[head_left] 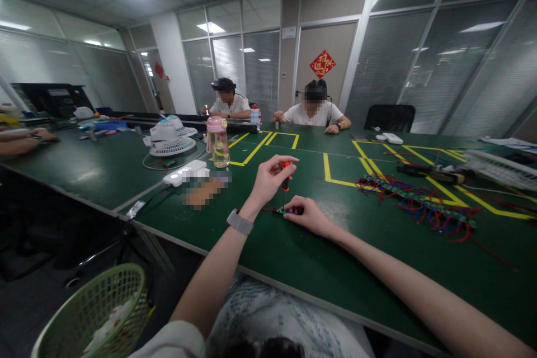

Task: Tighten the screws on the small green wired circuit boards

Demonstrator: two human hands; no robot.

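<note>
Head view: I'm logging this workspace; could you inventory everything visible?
Small circuit board: one, green, centre
Plastic-handled screwdriver: one, orange-black, over board
Yellow-taped table: one, green, centre
Wired board strips: several, green with red-blue wires, right
Clear plastic bottle: one, pink-lidded, left of centre
Vented plastic housings: count unclear, white, left
Lattice plastic basket: one, green, lower left
Diamond door sign: one, red-gold, background
Seated people: two, white-shirted, far side
Smaller items: too blurred to count
Strapped watch: one, grey, left wrist
Left hand: one, bare, holding screwdriver
Right hand: one, bare, at board
</note>
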